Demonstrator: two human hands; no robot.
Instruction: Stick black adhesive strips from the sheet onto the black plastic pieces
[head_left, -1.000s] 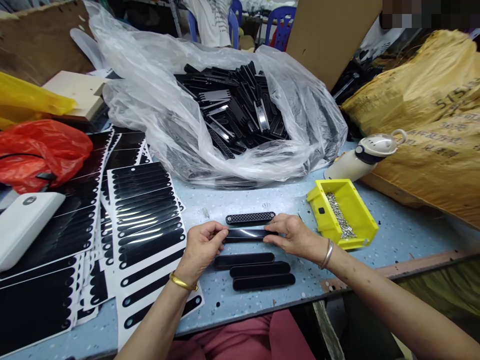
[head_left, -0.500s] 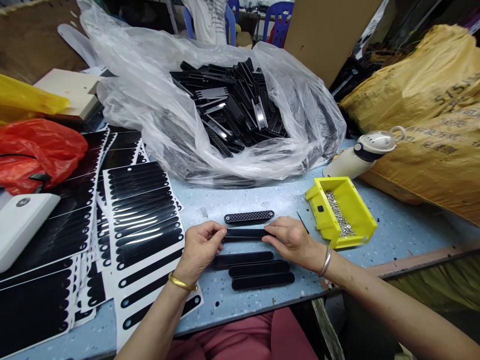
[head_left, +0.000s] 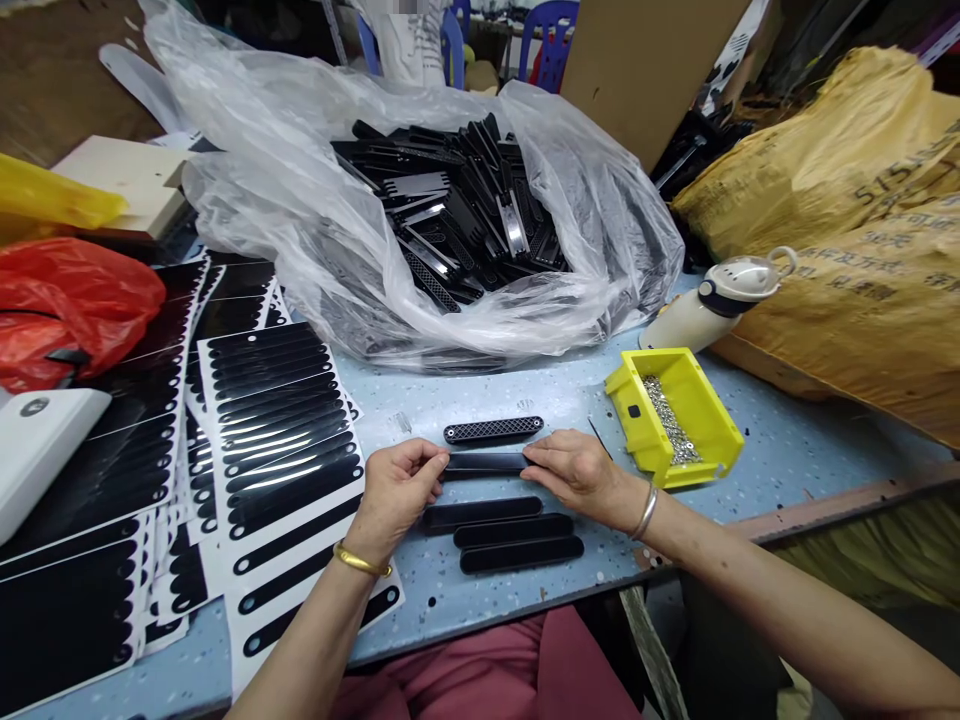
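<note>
A long black strip (head_left: 486, 464) is stretched level between my two hands over the table. My left hand (head_left: 406, 478) pinches its left end between thumb and fingers, and my right hand (head_left: 576, 474) pinches the right end. Just beyond lies a black bar with a lattice face (head_left: 493, 430) and a small screw hole at each end. Nearer to me, three smooth black bars (head_left: 517, 531) lie side by side. To the left of my left hand is a white sheet of black adhesive strips (head_left: 289, 430) with rounded, holed ends.
A clear plastic bag (head_left: 435, 330) full of black parts (head_left: 465, 210) takes up the back. On the right stand a yellow bin (head_left: 701, 410) of small metal pieces, a white bottle (head_left: 686, 318) and yellow sacks (head_left: 840, 260). A red bag (head_left: 75, 305) lies left.
Both hands keep their pinch on the black strip, which now shows more of its upper face. The whole view has shifted slightly; the things on the table stay put.
</note>
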